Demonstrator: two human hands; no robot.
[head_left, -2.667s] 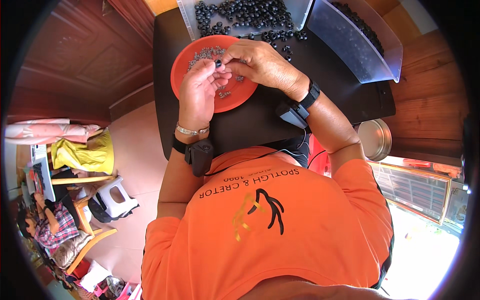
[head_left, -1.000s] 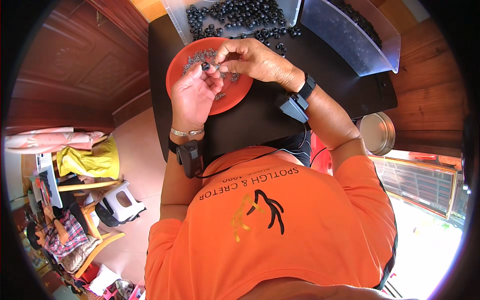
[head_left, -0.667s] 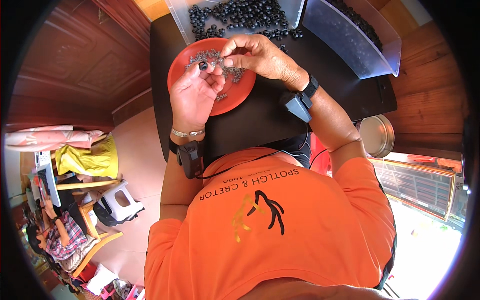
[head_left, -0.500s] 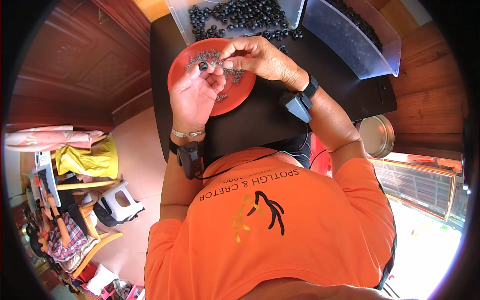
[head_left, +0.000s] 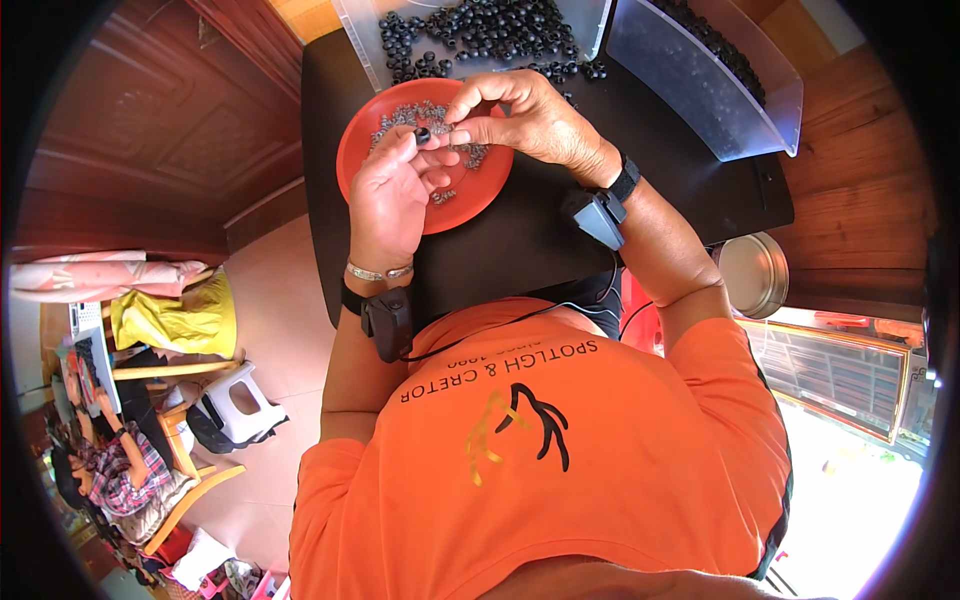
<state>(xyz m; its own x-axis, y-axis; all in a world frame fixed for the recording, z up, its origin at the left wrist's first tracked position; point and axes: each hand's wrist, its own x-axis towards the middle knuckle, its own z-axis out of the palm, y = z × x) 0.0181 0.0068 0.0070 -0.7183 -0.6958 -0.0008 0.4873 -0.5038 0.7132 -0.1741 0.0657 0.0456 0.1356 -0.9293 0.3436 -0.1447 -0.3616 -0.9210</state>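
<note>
My left hand (head_left: 392, 195) is palm up over a red round dish (head_left: 475, 200). Its thumb and index finger pinch a small black ring-shaped part (head_left: 422, 135). My right hand (head_left: 540, 122) comes in from the right, thumb and index finger closed together beside that black part. What those right fingertips grip is too small to make out. Under both hands, the dish holds a scatter of small silvery metal pieces (head_left: 420, 112).
A clear plastic bin (head_left: 362, 45) of black round parts (head_left: 490, 30) stands behind the dish; several loose ones lie by it. Another clear bin (head_left: 700, 85) is at the right on the dark table (head_left: 560, 225). A person (head_left: 125, 470) sits at far left.
Both hands have shifted slightly right, and the black part has turned in the left fingers. At far left the person has raised their arms.
</note>
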